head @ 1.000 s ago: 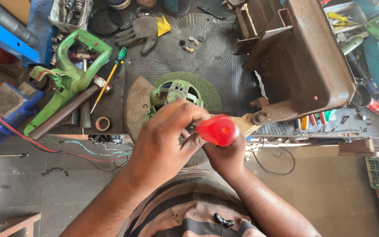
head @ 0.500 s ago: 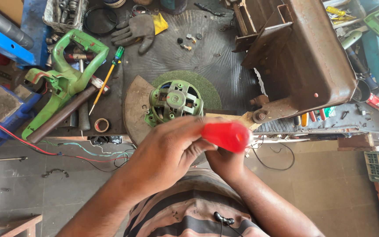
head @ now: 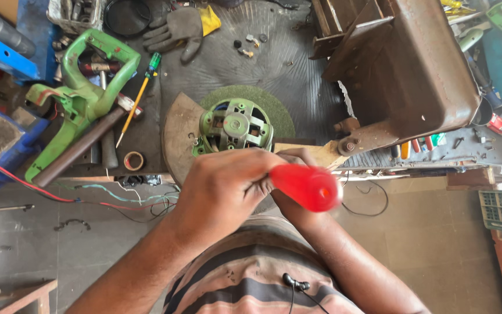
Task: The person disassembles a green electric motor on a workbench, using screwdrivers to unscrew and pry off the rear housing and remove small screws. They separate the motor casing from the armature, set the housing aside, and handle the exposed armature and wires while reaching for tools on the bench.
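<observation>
While I watch from the head camera, my left hand (head: 228, 192) is wrapped in a tight grip around the neck of a red tool handle (head: 308, 186), whose rounded butt points up toward the lens and shows a little blurred. My right hand (head: 297, 160) sits mostly hidden under the left hand and the handle; only a few curled fingers show at the wooden piece (head: 312, 152) beneath, and I cannot tell whether its grip is closed on anything. The handle hangs just in front of the green motor housing (head: 235, 125), which stands on a green round pad (head: 274, 107) on the dark surface (head: 216, 64), beside a curved brown plate (head: 176, 134).

My worry is a slip. The tool's working end is out of sight below my hands, so I judge I could miss where it sits, and if it skids the shaft would drive toward the right hand's fingers. The motor housing looks unclamped, so a hard push could tip or spin it toward the surface's edge just below it. Loose wires (head: 117, 197) hang off that edge near my left forearm and could snag. The rusty metal box (head: 413, 70) stands close on the right.
</observation>
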